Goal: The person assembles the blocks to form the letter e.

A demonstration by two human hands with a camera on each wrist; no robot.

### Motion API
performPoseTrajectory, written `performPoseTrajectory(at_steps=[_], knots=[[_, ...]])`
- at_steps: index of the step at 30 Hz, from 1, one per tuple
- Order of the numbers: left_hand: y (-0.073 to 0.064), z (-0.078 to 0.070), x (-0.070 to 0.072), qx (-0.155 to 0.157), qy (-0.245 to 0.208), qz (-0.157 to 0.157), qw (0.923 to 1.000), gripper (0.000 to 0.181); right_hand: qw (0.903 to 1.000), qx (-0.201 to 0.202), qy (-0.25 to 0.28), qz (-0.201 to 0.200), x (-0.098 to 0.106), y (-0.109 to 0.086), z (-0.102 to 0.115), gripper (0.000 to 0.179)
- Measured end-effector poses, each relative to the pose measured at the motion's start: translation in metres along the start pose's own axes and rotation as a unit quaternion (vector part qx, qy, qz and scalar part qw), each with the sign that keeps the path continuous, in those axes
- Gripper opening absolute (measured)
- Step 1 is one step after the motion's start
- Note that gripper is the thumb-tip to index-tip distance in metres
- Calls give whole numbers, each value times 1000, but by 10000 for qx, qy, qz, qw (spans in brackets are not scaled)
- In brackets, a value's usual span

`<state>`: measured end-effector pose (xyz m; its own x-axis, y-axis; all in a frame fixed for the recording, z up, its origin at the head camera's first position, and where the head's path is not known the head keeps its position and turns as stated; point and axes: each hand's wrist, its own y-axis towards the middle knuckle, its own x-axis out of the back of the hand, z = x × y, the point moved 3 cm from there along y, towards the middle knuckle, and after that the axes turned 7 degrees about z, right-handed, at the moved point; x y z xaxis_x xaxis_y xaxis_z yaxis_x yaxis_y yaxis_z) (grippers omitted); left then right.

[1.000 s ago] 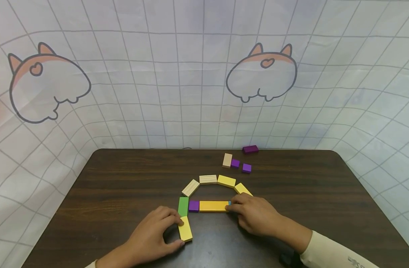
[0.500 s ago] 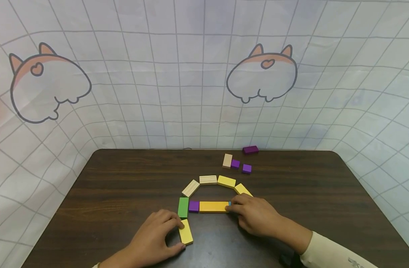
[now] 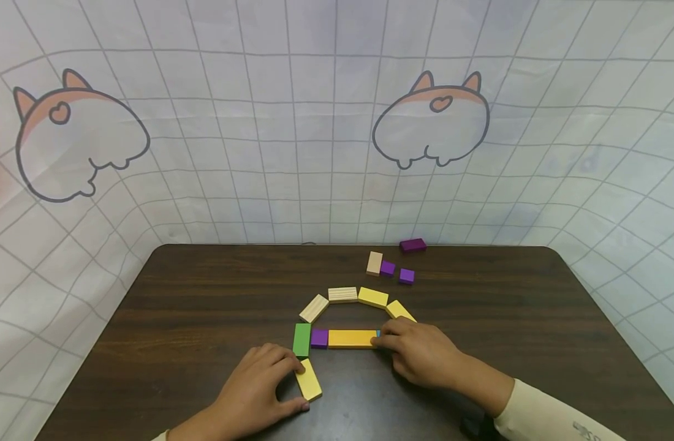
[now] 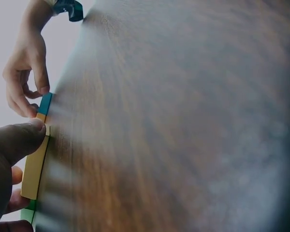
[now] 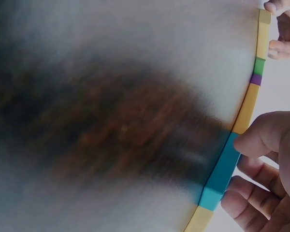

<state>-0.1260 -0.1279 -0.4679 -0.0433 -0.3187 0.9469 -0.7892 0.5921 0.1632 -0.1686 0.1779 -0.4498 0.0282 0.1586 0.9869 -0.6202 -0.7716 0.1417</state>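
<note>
In the head view a ring of wooden blocks lies flat on the dark table. My left hand point(image 3: 260, 383) grips a yellow block point(image 3: 309, 381) at the lower left, its thumb at the near end and a fingertip near the far end. That block slants just below a green block point(image 3: 301, 340). A purple block point(image 3: 319, 339) and a long orange block point(image 3: 352, 339) run rightward from the green one. My right hand point(image 3: 425, 352) holds a blue block point(image 5: 224, 162) at the orange block's end, thumb on one side and fingers on the other; it mostly hides this block in the head view.
Two plain wood blocks point(image 3: 314, 309) and two yellow blocks point(image 3: 372, 297) form the arch. Behind it lie a plain block point(image 3: 374, 263), two small purple blocks point(image 3: 407, 276) and a dark purple block point(image 3: 413, 245) by the far edge. A patterned cloth point(image 3: 337, 153) hangs behind the table.
The yellow block in my left hand has slid slightly toward me from the green block, and its near end has swung right. My right hand has stayed in place.
</note>
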Motion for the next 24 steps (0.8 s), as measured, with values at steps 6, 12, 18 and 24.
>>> performPoseTrajectory(at_steps=[6,12,18,24], knots=[[1,-1,0,63,-28,92,9999,45,9998,-112,49,158,1,0,0,40],[2,-2,-1,109,-70,165,9998,44,9998,-98,26,151,1,0,1,40],[3,-2,0,126,-40,181,9997,43,9998,-110,27,181,0,-1,1,40],[3,-2,1,139,-11,178,9997,44,9999,-52,26,110,1,-1,1,41]])
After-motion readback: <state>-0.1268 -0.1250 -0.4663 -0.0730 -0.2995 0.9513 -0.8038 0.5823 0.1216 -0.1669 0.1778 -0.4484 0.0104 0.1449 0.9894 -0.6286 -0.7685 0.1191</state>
